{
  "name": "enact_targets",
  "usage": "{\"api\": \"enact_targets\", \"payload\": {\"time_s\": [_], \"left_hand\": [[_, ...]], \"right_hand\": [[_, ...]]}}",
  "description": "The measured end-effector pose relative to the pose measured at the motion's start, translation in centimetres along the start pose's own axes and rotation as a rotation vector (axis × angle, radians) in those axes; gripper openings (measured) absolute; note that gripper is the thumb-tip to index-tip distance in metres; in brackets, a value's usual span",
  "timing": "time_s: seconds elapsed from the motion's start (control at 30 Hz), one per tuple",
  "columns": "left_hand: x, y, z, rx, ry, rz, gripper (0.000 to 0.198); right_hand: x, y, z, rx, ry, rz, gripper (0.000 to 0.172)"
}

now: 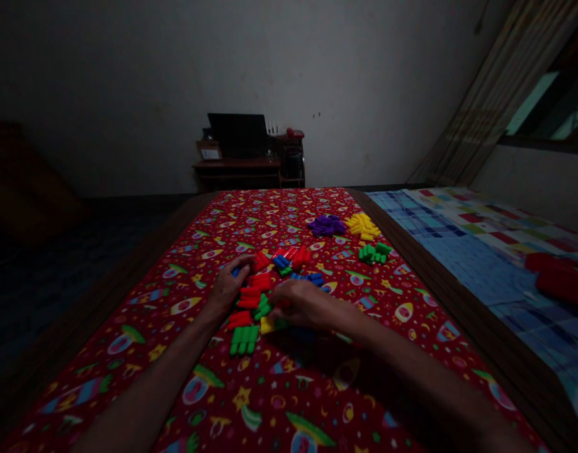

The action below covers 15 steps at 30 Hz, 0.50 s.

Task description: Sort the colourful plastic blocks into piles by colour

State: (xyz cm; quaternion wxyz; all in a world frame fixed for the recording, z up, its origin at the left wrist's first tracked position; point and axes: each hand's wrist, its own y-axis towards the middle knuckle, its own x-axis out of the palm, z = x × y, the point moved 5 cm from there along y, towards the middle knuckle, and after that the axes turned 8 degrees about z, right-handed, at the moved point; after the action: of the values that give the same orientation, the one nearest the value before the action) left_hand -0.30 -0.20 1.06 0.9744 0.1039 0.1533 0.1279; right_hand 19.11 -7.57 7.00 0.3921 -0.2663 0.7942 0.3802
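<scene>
Red pieces (260,281) lay beside green pieces (244,340) on the table (473,343). My left hand (228,281) held a blue piece (235,272) between thumb and fingers; my right hand (296,302) was opposite, fingers partly hidden, grip undeterminable. A purple pile (327,225) and yellow pile (362,226) lay farther off

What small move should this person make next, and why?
Perhaps the right hand should move the yellow bit near its fingers toward the yellow pile. That pile and the purple pile each look like a single colour, while this bit lies close to red pieces and green pieces.
</scene>
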Motion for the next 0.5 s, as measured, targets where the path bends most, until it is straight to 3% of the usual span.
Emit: {"api": "enact_targets", "payload": {"time_s": [0.07, 0.13, 0.23, 0.4, 0.5], "left_hand": [[0.0, 0.0, 0.2, 0.02, 0.001, 0.001, 0.046], [0.1, 0.0, 0.4, 0.049, 0.011, 0.001, 0.046], [0.1, -0.1, 0.7, 0.074, 0.026, -0.012, 0.046], [0.1, -0.2, 1.1, 0.111, 0.049, -0.029, 0.043], [0.2, -0.1, 1.0, 0.136, 0.085, -0.034, 0.043]], "right_hand": [[2.3, -0.4, -1.7, -0.098, -0.133, -0.027, 0.02], [3.4, -1.0, -1.9, -0.097, -0.252, -0.007, 0.03], [3.4, -1.9, -0.5, -0.052, -0.325, 0.054, 0.041], [3.0, -2.2, 1.7, 0.038, -0.369, 0.074, 0.027], [2.1, -1.5, 2.3, 0.063, -0.22, 0.083, 0.024]]}}
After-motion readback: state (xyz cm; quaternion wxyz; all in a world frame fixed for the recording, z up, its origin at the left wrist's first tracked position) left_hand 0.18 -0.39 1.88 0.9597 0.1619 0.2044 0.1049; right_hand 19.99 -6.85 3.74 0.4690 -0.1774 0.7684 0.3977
